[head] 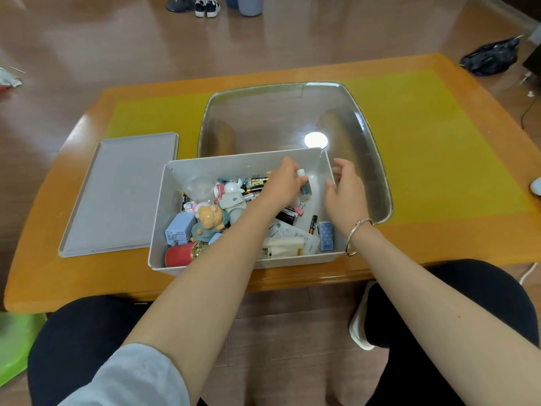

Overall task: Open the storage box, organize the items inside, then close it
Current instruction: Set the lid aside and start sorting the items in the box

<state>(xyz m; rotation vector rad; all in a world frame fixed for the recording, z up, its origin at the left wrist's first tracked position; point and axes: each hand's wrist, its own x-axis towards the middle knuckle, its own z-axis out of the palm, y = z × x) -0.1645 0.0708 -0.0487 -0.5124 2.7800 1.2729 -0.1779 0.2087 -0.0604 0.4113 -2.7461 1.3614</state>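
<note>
Lid [123, 191] is off on the table [439, 230], so we're mid-sort: left hand [282, 183] pinches a small bottle [304, 186] inside the storage box [246, 162], right hand [347, 194] relaxed, empty. Next, probably stand it somewhere tidy.

Orange table [456, 92] with yellow mat [439, 159], clear tray [377, 159] on mat, sneakers [205, 5] and black bag [491, 55] on floor, green stool [14, 344] lower left.

White box [164, 230], grey lid [117, 194] lying beside it, red can [178, 254] with gold end, pale blue packet [325, 235] showing dotted pattern, pink clip [300, 207], orange table [468, 244] carrying yellow mat [439, 156], silver bangle [355, 234]
</note>
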